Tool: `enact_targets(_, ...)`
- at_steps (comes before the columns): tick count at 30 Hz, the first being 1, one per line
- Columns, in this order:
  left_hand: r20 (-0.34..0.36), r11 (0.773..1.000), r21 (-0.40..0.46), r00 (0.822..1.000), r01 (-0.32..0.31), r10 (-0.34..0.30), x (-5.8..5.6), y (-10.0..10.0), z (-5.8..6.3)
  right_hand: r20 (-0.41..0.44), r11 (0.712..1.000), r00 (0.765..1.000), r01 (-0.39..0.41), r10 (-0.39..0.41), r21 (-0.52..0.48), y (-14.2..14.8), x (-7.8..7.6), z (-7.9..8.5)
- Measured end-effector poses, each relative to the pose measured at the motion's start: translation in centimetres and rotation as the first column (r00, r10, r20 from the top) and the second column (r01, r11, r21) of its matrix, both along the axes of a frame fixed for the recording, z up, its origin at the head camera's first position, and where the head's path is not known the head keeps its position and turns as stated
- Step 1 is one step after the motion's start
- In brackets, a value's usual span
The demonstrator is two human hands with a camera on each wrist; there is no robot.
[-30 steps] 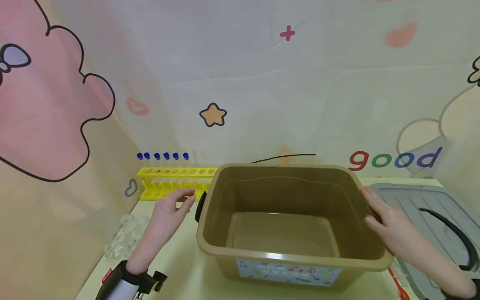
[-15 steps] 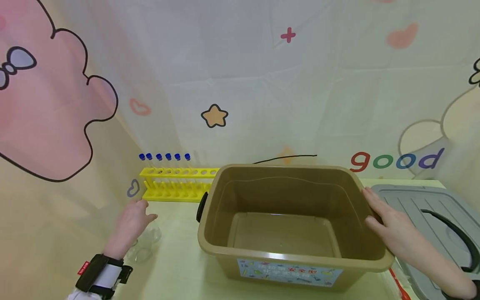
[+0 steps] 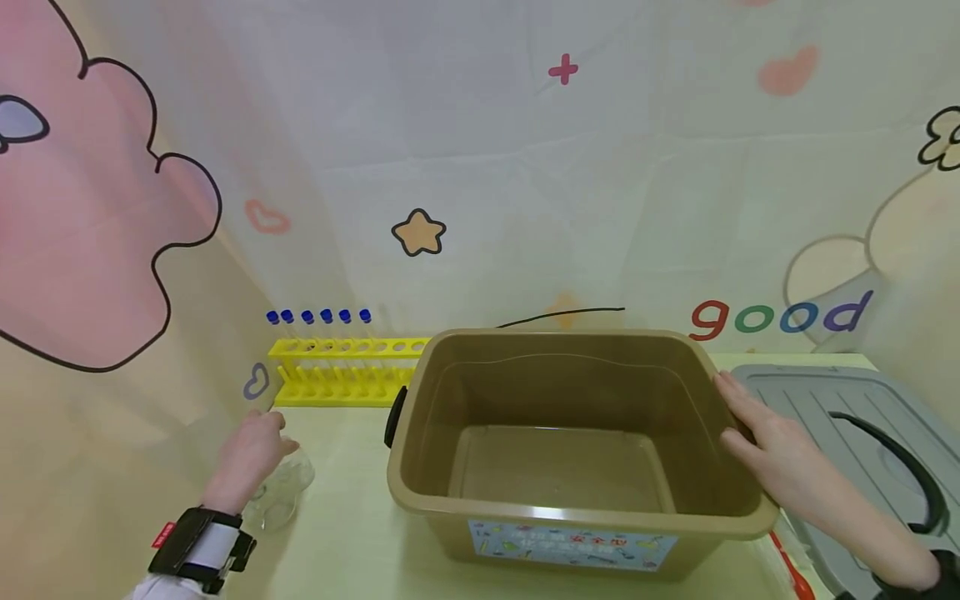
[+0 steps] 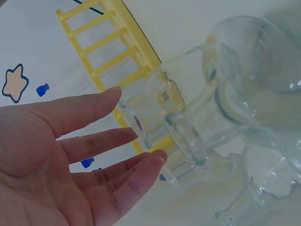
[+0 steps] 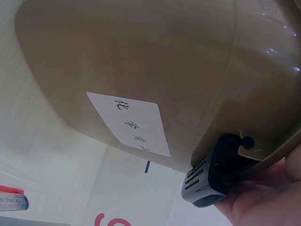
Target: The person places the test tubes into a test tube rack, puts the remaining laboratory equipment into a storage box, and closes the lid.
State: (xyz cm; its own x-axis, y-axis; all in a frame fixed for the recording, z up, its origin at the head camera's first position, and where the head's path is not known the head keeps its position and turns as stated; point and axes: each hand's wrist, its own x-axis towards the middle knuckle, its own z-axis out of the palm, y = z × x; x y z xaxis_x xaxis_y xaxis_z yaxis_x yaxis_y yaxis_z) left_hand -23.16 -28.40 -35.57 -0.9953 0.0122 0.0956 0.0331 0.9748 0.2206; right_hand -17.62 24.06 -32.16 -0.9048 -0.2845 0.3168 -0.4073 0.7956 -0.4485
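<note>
In the head view my left hand (image 3: 251, 454) is at the left, over a group of clear glass flasks (image 3: 279, 500). The left wrist view shows its fingers extended, with fingertips right at the mouth of one flask (image 4: 136, 122); more flasks (image 4: 263, 84) lie behind it. My right hand (image 3: 780, 450) rests on the right rim of an empty brown plastic bin (image 3: 555, 512), fingers fairly straight along the edge. In the right wrist view that hand (image 5: 268, 197) is beside the bin's black handle (image 5: 207, 181), partly hidden by the rim.
A yellow test tube rack (image 3: 345, 392) with several blue-capped tubes stands at the back left. The grey lid (image 3: 840, 400) with a black handle lies to the right. A red-tipped item (image 3: 795, 571) lies between bin and lid. A printed cloth (image 3: 495, 167) hangs behind.
My left hand has moved left and down from beside the bin to the glass flasks, then stayed there. The right hand keeps its place on the bin's rim.
</note>
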Motion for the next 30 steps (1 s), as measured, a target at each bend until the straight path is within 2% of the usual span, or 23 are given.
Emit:
enact_targets(10, 0.053, 0.999, 0.043, 0.999, -0.005, 0.003, -0.6, -0.2, -0.6, 0.008, 0.999, 0.999, 0.036, -0.036, 0.002, -0.1, 0.0, 0.0)
enact_targets(12, 0.051, 0.999, 0.052, 0.999, -0.011, 0.008, -0.7, -0.1, -0.8, 0.005, 0.999, 0.999, 0.036, -0.036, 0.001, -0.1, 0.0, 0.0)
enact_targets(16, -0.002, 0.996, 0.09, 1.0, 0.006, -0.006, -0.8, 0.1, -0.6, -0.006, 1.0, 1.0, 0.014, -0.014, -0.004, -0.1, 0.0, -0.1)
enact_targets(21, -0.057, 0.992, 0.117, 0.997, 0.052, -0.045, -0.9, 0.8, 1.2, -0.016, 1.0, 1.0, 0.026, -0.026, -0.004, -0.1, 0.0, -0.1)
enact_targets(30, -0.112, 0.99, 0.026, 0.984, 0.139, -0.136, -1.7, 2.2, 5.0, -0.028, 1.0, 1.0, 0.005, -0.005, 0.0, 0.0, -0.1, -0.1)
